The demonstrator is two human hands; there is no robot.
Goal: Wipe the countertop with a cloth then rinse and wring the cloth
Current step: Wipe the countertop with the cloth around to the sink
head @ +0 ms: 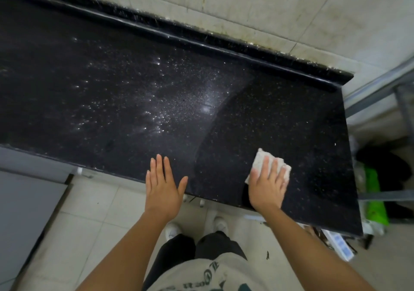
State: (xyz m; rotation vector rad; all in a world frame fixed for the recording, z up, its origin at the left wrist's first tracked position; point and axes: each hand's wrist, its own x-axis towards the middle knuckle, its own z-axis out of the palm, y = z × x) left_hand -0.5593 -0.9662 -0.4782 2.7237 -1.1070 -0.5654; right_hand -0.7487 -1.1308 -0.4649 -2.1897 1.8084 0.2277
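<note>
Head view: I'm looking down on the black speckled countertop (280,111), which runs along a stained tiled wall (257,15). Droplets glint on its left part. A metal rack (401,96) stands past its right end, with a green object (374,192) low beside it. The pale folded cloth (261,157) lies flat near the front edge, towards the right end. The right hand (266,185) presses on it with straight, slightly spread fingers. The left hand (163,185) is flat and open at the front edge, thumb out; I cannot tell whether it touches.
</note>
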